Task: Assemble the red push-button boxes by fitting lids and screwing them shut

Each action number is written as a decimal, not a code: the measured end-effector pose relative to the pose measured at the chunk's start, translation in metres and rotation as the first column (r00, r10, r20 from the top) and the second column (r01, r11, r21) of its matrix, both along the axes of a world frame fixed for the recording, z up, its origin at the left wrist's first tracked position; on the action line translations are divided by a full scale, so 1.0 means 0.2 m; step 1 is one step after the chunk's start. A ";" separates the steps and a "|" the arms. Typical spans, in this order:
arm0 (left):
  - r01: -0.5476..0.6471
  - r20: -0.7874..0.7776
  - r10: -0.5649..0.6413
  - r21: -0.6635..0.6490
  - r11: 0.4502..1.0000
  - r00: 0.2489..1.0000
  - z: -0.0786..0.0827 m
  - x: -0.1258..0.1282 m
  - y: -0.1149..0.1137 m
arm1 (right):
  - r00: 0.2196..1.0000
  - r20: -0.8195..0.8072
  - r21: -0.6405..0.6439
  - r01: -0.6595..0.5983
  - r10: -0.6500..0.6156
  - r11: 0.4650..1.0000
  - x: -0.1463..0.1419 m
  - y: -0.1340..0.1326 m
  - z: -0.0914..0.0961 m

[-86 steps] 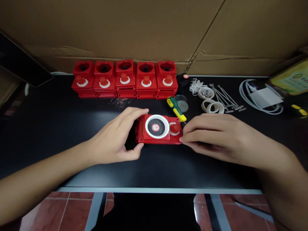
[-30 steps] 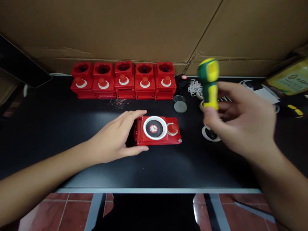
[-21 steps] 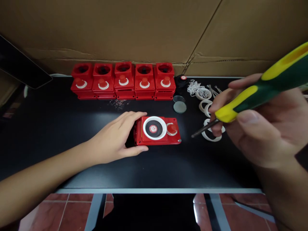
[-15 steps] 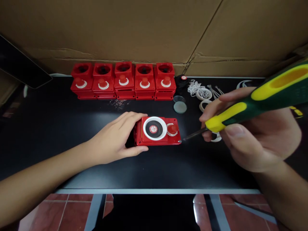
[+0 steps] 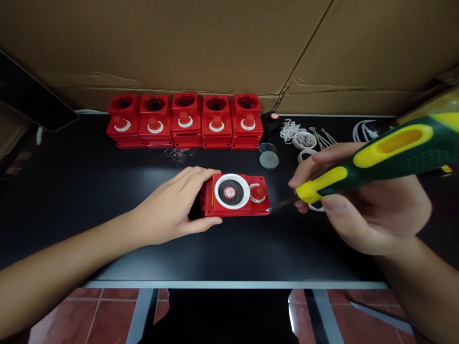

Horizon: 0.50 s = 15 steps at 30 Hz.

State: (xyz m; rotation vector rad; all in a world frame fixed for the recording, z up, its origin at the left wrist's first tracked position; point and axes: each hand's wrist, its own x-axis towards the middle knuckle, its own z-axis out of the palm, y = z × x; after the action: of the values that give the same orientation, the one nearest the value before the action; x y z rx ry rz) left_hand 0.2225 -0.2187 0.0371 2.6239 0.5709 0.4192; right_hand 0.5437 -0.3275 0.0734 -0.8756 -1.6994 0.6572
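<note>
A red box [image 5: 238,208] lies on the black table, with a white ring [image 5: 217,202], a black disc and a red push button [image 5: 258,192] on its face. My left hand [image 5: 172,205] grips its left end, thumb along the near side and fingers over the far side. In my right hand [image 5: 362,205] is a green and yellow screwdriver [image 5: 387,148], pointing left. Its tip is at a small silver screw [image 5: 269,209] on the box's near right corner; whether it sits in the screw head I cannot tell.
Several similar red boxes [image 5: 185,119] stand in a row at the back, before a cardboard wall [image 5: 215,43]. Clear round discs [image 5: 268,160], white chains [image 5: 290,131], a white ring of screws [image 5: 304,140] and metal pins lie to their right. A dark screen [image 5: 32,95] leans in at left.
My right hand has moved left and slightly down, bringing the screwdriver tip from just beside the box to the screw at its corner. My left hand and the box stay nearly still.
</note>
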 end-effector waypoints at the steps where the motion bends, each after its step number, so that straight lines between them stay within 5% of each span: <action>1: -0.002 0.002 0.002 0.001 1.000 1.000 0.00 0.00 0.00 | 1.000 0.019 0.005 -0.009 0.009 1.000 0.00 0.00 0.00; 12: -0.005 0.001 0.005 0.003 1.000 1.000 0.01 0.00 -0.01 | 0.976 0.217 0.232 -0.058 0.007 0.971 0.04 0.02 0.02; 15: -0.013 -0.007 0.013 -0.015 1.000 1.000 0.01 0.00 -0.01 | 0.966 0.260 0.200 -0.070 0.017 0.977 0.04 0.02 0.05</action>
State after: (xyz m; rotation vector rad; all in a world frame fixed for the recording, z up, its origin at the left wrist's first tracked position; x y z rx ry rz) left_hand 0.2227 -0.2204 0.0392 2.6100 0.5913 0.4087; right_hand 0.5517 -0.3230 0.0825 -0.8020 -1.9847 0.3971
